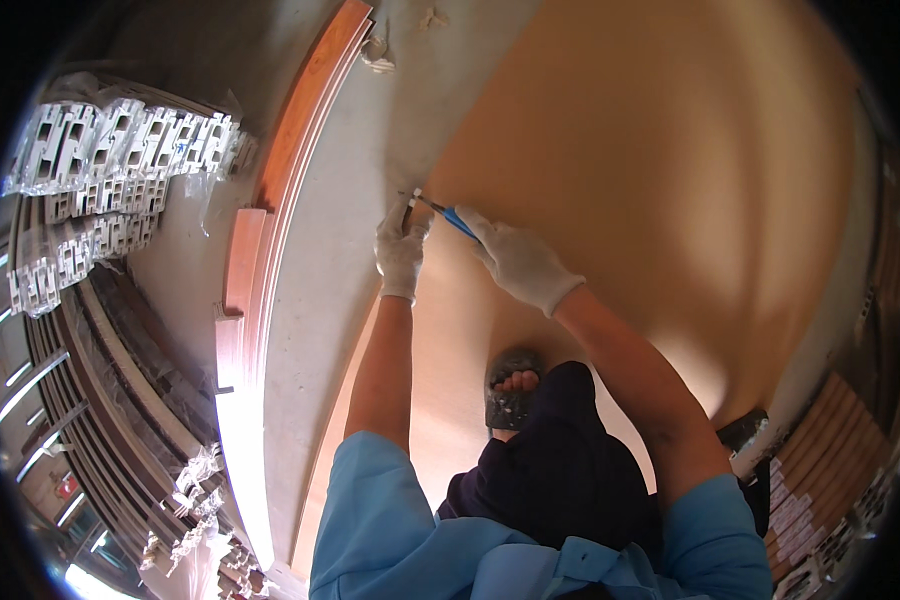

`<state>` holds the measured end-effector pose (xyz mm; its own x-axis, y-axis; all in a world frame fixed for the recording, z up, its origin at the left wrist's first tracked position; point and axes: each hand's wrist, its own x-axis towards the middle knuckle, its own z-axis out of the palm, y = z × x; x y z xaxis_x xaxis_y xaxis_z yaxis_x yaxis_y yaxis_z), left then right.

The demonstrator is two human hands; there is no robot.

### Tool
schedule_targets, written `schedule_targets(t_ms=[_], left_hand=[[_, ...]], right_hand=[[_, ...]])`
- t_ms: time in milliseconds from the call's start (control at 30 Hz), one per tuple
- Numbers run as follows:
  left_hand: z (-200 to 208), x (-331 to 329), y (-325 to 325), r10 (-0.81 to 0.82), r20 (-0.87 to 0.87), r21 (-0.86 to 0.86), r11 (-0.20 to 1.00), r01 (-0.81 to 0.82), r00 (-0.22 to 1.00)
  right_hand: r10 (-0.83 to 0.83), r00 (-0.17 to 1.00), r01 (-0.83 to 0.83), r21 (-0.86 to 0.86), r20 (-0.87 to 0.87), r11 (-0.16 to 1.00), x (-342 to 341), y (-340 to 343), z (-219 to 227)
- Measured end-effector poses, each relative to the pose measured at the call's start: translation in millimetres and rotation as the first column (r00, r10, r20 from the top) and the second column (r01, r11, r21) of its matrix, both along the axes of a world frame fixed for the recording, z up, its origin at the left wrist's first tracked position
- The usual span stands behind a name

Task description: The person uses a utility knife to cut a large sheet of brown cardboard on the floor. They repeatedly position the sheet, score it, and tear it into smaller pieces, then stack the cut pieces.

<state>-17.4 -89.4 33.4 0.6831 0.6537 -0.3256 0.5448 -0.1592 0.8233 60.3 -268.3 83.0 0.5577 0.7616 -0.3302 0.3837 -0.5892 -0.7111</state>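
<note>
My right hand [525, 262], in a white glove, is closed around a slim blue-handled tool [460, 222]. The tool's thin dark shaft points up and left toward my other hand; its exact kind is too small to make out. My left hand [400, 255], gloved as well, pinches a small dark piece [408, 212] between thumb and fingers. A tiny white bit [417, 193] shows where the shaft's tip and the dark piece come close together. Whether they touch, I cannot tell. Both hands are held out above the edge of a large tan sheet [650, 130].
Long reddish-brown mouldings [305, 110] lie on the grey floor to the left. Beyond them are plastic-wrapped stacks of white hollow profiles [120, 140] and dark long strips [120, 370]. Brown bundled lengths [830, 440] stand at the right. My sandalled foot [510, 395] rests on the sheet.
</note>
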Motion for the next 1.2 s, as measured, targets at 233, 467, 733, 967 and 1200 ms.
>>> schedule_targets(t_ms=[233,467,733,967,1200], left_hand=[[-12,-2,6,0.027,0.096,-0.049,0.999,-0.022,0.995],[-11,3,3,0.079,0.065,-0.022,0.997,-0.078,0.995],[-19,1,19,0.062,-0.052,-0.091,0.994,-0.067,0.997],[-23,0,19,0.101,-0.005,-0.146,0.984,-0.101,0.995],[-11,2,18,-0.007,-0.03,-0.108,0.994,0.004,1.0]], right_hand=[[0.159,0.976,-0.134,-0.164,0.148,0.977,11,17,9],[0.326,0.908,-0.227,-0.347,0.262,0.91,11,45,24],[0.217,0.967,-0.181,-0.234,0.136,0.955,4,-1,30],[0.129,0.989,-0.098,-0.324,0.077,0.941,-14,-106,40],[-0.055,0.985,0.031,0.142,0.162,0.989,-10,-57,30]])
